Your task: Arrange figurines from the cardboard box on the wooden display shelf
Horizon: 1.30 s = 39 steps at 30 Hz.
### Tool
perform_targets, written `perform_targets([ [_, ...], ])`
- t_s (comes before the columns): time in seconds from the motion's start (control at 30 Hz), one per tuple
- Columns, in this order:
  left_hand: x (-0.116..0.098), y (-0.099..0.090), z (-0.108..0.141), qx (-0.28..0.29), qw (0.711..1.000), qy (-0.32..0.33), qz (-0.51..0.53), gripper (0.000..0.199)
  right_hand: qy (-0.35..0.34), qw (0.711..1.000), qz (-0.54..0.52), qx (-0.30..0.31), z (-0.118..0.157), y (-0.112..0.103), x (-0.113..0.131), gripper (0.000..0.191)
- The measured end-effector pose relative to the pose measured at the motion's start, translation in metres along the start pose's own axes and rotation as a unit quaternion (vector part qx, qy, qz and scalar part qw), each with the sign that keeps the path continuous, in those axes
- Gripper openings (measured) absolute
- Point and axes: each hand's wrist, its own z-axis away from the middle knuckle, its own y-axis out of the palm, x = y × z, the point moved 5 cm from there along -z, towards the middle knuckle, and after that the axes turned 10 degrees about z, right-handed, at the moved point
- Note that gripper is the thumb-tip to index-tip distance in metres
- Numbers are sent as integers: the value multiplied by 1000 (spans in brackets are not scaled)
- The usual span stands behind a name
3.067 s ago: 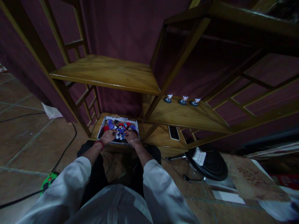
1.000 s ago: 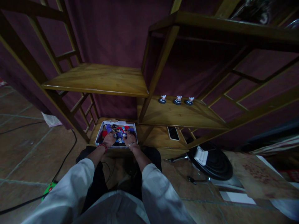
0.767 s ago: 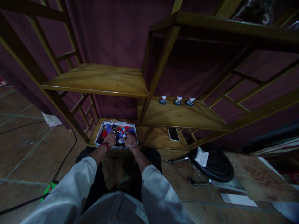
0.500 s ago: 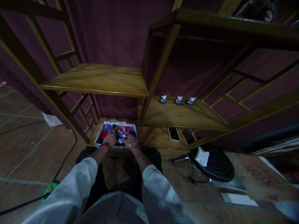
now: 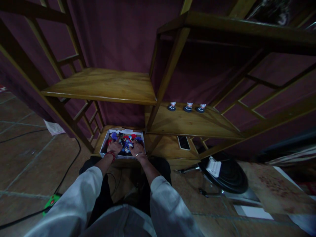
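Observation:
A white box on the bottom shelf holds several small red, blue and purple figures. My left hand, with a red bead bracelet, reaches into the box's left part, its fingers among the figures. My right hand, with a silver bangle, is in the right part, its fingertips touching the figures near the middle. The fingers of both hands are small and dim, so any grip is unclear. Three small figures with dark round bases, a left one, a middle one and a right one, stand on the shelf at right.
A wooden shelf board juts out above the box. A phone lies on the lower shelf to the right. On the floor are a black round stool seat, a green power socket and dark cables.
My left hand has shifted slightly left and up inside the box, with its fingers more spread. My right hand has barely moved. The three figures look the same.

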Motion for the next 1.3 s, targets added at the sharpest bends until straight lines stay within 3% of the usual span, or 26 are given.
perform_targets([
  [0.37,0,-8,4,-41,999,-1,18,41,5,1000,10,3,4,-5,3,33],
  [0.63,-7,-21,16,-66,994,-85,24,35,8,1000,14,3,2,-3,2,33],
  [0.93,-15,-29,22,-165,984,16,62,36,8,1000,18,3,2,-2,1,33],
  [1.17,-10,-26,16,-163,980,26,115,19,-2,1000,7,-11,2,-3,2,32],
  [1.3,-7,-24,14,-147,983,27,110,21,-1,1000,3,-9,2,-2,1,33],
])
